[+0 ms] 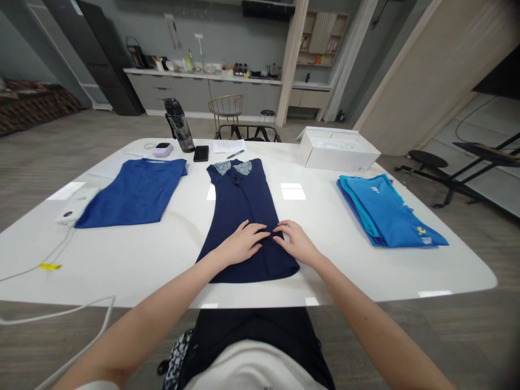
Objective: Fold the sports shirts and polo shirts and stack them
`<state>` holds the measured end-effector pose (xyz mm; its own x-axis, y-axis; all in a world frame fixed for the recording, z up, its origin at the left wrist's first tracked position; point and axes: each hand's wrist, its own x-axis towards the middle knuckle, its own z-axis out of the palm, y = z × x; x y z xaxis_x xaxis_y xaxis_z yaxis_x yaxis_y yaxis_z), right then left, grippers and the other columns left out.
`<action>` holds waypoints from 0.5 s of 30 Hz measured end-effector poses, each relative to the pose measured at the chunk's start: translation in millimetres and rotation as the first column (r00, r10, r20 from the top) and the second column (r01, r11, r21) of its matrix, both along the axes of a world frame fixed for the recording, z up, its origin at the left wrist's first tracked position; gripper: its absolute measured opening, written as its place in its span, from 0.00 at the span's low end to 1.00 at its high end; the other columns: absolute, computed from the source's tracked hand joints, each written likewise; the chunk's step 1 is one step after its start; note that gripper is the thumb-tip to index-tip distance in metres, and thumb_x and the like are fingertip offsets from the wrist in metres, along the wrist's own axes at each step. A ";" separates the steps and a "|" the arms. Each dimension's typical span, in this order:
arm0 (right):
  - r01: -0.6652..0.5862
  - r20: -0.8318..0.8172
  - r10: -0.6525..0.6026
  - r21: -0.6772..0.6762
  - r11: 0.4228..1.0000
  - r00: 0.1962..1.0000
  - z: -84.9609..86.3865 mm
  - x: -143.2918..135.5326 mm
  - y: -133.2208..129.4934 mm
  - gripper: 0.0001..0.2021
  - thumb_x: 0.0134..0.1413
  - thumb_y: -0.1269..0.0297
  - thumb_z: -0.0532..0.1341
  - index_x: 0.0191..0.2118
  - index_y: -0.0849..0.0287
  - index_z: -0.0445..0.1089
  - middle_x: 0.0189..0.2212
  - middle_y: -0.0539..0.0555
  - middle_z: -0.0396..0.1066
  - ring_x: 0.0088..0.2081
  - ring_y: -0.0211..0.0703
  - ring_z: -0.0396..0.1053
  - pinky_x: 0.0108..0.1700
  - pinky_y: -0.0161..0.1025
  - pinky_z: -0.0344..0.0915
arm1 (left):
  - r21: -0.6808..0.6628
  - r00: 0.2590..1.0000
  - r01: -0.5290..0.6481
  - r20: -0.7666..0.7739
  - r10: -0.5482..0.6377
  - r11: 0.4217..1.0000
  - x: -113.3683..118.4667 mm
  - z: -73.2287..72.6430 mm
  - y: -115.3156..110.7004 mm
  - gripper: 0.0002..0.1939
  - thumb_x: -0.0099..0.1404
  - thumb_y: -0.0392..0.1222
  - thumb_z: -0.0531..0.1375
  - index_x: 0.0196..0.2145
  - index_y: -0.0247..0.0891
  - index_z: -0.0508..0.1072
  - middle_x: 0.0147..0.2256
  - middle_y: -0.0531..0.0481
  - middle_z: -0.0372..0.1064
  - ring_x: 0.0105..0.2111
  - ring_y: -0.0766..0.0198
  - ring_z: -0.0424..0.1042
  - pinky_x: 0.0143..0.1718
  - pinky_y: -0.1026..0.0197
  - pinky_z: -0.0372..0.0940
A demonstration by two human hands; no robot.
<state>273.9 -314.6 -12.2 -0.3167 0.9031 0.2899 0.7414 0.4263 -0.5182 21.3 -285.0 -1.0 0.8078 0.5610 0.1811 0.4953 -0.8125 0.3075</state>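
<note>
A navy short-sleeved dress [244, 200] with a pale patterned collar lies on the white table [182, 276], its collar toward the far side and its hem near the front edge. It looks folded lengthwise. My left hand [244, 242] rests on its lower middle with the fingers stretched out. My right hand [296, 242] touches the dress's right edge, fingers apart and pointing toward my left hand. Neither hand holds anything. A blue garment [136, 192] lies flat to the left. On the right sits a stack of folded blue and teal shirts [390, 211].
Along the table's far side are a dark water bottle [181, 127], a black phone [201, 154], a lilac device [163, 149], papers [229, 145], a pen [235, 154] and an open white box [339, 149]. A white power strip [73, 208] with a cable is at left.
</note>
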 end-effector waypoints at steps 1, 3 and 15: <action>-0.003 -0.031 0.003 -0.003 1.000 1.000 0.9 3.4 -7.6 0.08 0.61 0.60 0.64 0.45 0.53 0.77 0.47 0.57 0.72 0.50 0.50 0.71 0.57 0.49 0.65 | 0.004 0.999 0.034 0.018 -0.034 0.999 1.1 4.5 -12.4 0.22 0.71 0.37 0.56 0.61 0.47 0.67 0.61 0.44 0.64 0.62 0.56 0.61 0.66 0.44 0.51; -0.010 -0.065 0.009 -0.017 1.000 0.998 2.9 8.8 -21.7 0.07 0.61 0.61 0.64 0.43 0.53 0.77 0.43 0.56 0.73 0.47 0.48 0.72 0.54 0.47 0.66 | -0.005 0.995 0.090 0.034 -0.090 0.996 3.5 11.3 -32.0 0.20 0.70 0.38 0.58 0.58 0.45 0.70 0.56 0.45 0.67 0.58 0.56 0.65 0.62 0.49 0.57; -0.016 0.014 0.017 -0.068 0.998 1.000 18.9 6.5 -80.5 0.26 0.54 0.53 0.69 0.56 0.52 0.68 0.50 0.56 0.72 0.52 0.53 0.69 0.54 0.49 0.64 | -0.113 0.980 -0.009 0.196 0.032 0.994 15.1 9.6 -58.6 0.10 0.75 0.41 0.52 0.44 0.42 0.74 0.44 0.48 0.69 0.45 0.60 0.67 0.48 0.56 0.61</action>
